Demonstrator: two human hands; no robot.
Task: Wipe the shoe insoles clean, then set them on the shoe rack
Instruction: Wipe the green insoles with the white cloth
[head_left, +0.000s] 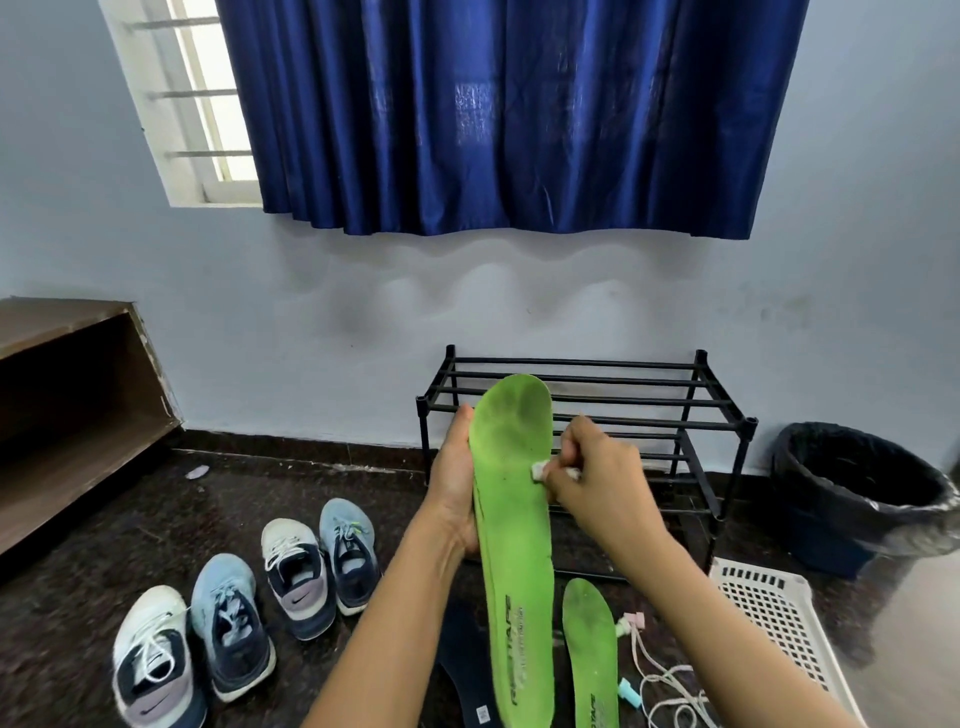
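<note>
My left hand (454, 478) grips a long green insole (514, 519) by its left edge and holds it upright in front of me. My right hand (597, 478) pinches a small white wipe (540, 470) against the insole's right edge. A second green insole (589, 649) lies on the dark floor just to the right. A dark blue insole (467, 670) lies on the floor below my left forearm, partly hidden. The black metal shoe rack (649, 395) stands against the wall behind the held insole, and its bars carry nothing.
Two pairs of sneakers (234, 613) sit on the floor at the left. A black bin (857, 493) with a liner stands at the right, a white plastic basket (774, 618) beside it. White cords (660, 680) lie by the insoles. A wooden shelf (67, 415) is at far left.
</note>
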